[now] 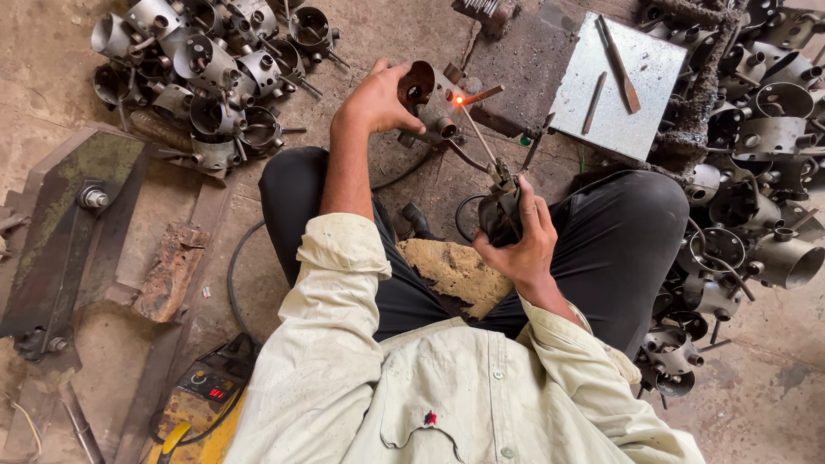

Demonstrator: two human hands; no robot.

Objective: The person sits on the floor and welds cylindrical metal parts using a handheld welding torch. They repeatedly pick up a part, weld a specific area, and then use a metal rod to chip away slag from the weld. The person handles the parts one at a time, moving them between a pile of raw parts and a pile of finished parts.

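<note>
Gripping the metal part (425,94) bare in the left hand (378,99), with the right hand (520,245) clenched around the welding holder (501,215), risks a burn from the glowing rod tip (458,100).

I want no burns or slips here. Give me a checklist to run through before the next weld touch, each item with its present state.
1. Left hand grips the cylindrical metal part firmly: ok.
2. Right hand holds the electrode holder securely: ok.
3. Welding rod tip glows at the part's joint: ok.
4. Both hands gloved: not ok, they are bare.
5. Cable to the yellow welding machine free of kinks: cannot tell, it is partly hidden by the leg.
6. Finished parts pile apart from the glowing tip: ok.
</note>
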